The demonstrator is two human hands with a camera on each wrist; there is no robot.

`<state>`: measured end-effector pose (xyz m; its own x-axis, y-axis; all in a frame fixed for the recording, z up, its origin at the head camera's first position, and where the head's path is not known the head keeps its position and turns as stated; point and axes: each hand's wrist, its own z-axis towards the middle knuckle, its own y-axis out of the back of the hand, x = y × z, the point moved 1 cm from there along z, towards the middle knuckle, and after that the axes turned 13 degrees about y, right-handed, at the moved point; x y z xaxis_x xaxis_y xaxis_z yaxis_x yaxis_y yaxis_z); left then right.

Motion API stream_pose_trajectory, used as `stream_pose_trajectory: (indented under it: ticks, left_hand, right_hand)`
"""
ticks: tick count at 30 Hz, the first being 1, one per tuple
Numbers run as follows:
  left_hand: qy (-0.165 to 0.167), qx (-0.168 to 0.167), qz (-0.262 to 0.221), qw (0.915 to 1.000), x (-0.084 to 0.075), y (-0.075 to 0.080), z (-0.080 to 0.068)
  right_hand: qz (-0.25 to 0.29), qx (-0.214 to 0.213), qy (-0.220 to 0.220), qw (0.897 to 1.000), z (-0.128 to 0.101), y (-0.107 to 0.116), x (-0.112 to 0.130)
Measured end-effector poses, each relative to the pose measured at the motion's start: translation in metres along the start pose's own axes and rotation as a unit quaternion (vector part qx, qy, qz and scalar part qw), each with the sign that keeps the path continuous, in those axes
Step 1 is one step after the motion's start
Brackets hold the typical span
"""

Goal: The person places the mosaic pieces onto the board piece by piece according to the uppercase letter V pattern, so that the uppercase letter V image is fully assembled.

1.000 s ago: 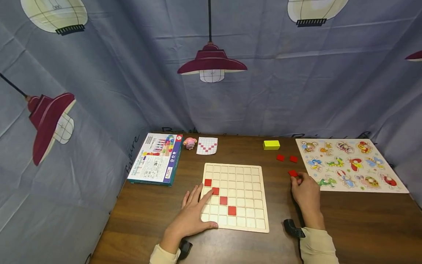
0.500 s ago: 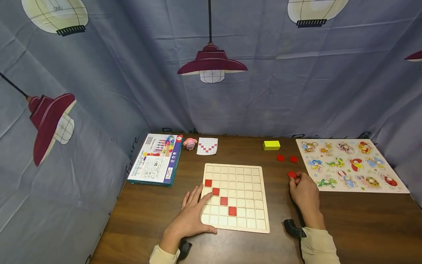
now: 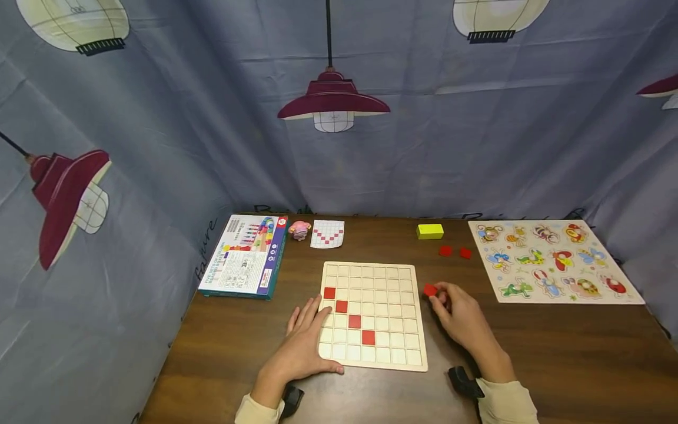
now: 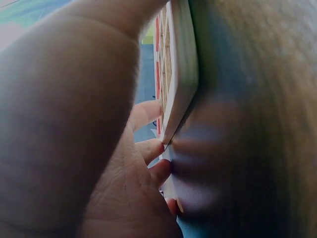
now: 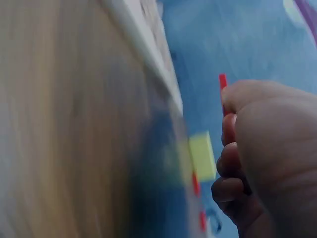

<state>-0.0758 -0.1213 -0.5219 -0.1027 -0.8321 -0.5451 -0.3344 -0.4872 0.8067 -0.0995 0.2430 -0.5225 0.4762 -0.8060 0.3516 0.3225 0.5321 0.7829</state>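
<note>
The right hand (image 3: 462, 315) pinches a red tile (image 3: 430, 290) near the board (image 3: 394, 310), whose left side the spread left hand (image 3: 301, 351) touches; the tile seems light, stiff, best held by edges.

Soft glare on tabletop (image 3: 381, 397); wrist views dim, partly blurred.

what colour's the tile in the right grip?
The tile in the right grip is red, clearest in the head view.
</note>
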Motion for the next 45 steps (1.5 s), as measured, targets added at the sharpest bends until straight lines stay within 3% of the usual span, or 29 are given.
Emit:
stream_pose_trajectory:
  ticks: [7, 14, 30, 39, 45]
  left_hand:
    - [0.0, -0.003, 0.004, 1.0, 0.0, 0.002, -0.001]
    - [0.003, -0.003, 0.011, 0.9999, -0.001, 0.001, -0.001]
    - [0.007, -0.006, 0.017, 0.9998, -0.003, 0.002, -0.002]
    - [-0.003, -0.016, 0.018, 0.9997, -0.003, 0.002, -0.001]
    - [-0.004, -0.015, 0.016, 0.9997, -0.003, 0.002, -0.002]
  right_hand:
    - [0.066, 0.097, 0.042, 0.992, 0.009, -0.012, 0.047]
    - [0.068, 0.176, 0.051, 0.981, 0.006, -0.026, 0.064]
    - [0.031, 0.169, 0.071, 0.983, 0.004, -0.032, 0.07]
    - [0.044, 0.17, 0.07, 0.982, 0.005, -0.03, 0.07]
    - [0.065, 0.173, 0.047, 0.982, 0.006, -0.031, 0.072]
